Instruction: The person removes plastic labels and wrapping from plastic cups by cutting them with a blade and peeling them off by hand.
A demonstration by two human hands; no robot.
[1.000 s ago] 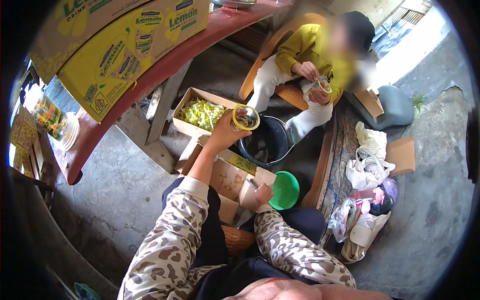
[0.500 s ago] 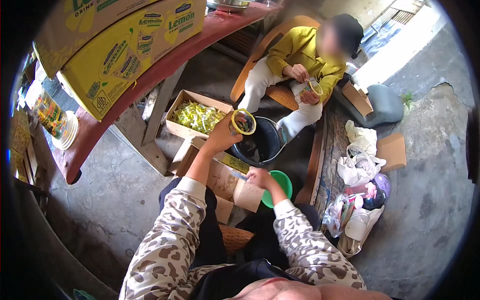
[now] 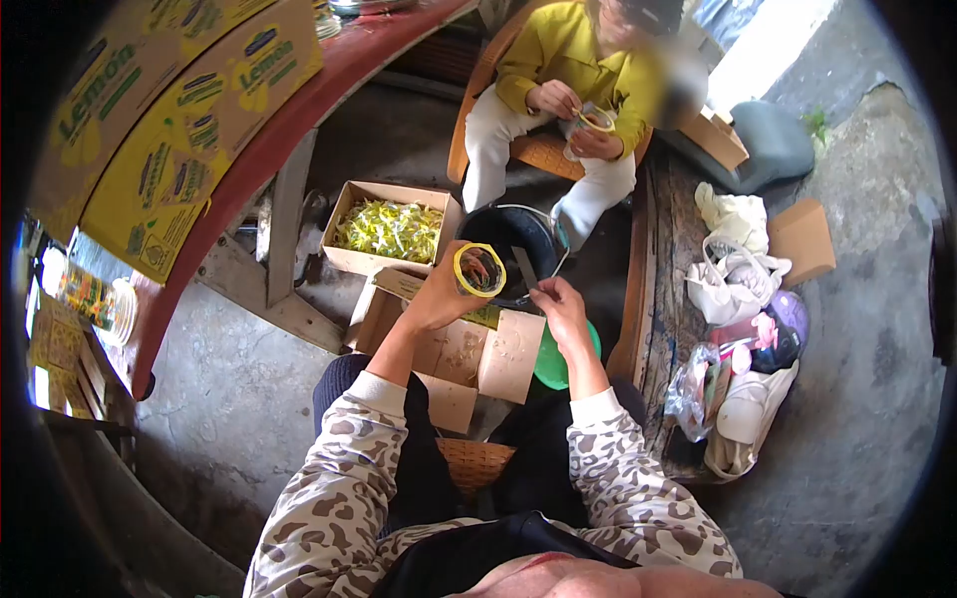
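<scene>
My left hand (image 3: 435, 299) is closed around a clear plastic cup (image 3: 480, 271) with a yellow rim, its mouth turned toward me. Dark and reddish marks show inside the cup, too small to make out. Between the thumb and fingers of my right hand (image 3: 564, 314) is a thin, flat grey blade (image 3: 525, 269), pointing up and away, apart from the cup. Beneath the blade stands a dark bucket (image 3: 481, 231). An open cardboard box (image 3: 510, 359) with scraps inside lies below my hands, and a green basin (image 3: 573, 354) is partly hidden behind my right wrist.
Across from me a seated person (image 3: 558, 60) holds a similar cup (image 3: 598, 118). A carton (image 3: 339, 254) full of yellow-green strips stands left of the bucket. Lemon drink cartons (image 3: 189, 149) sit on the red table (image 3: 249, 199). Bags (image 3: 738, 279) lie on the right.
My right hand has moved up and right, lifting the blade from above the cardboard box to over the bucket. The cup has shifted slightly lower in view, and the view has tilted down.
</scene>
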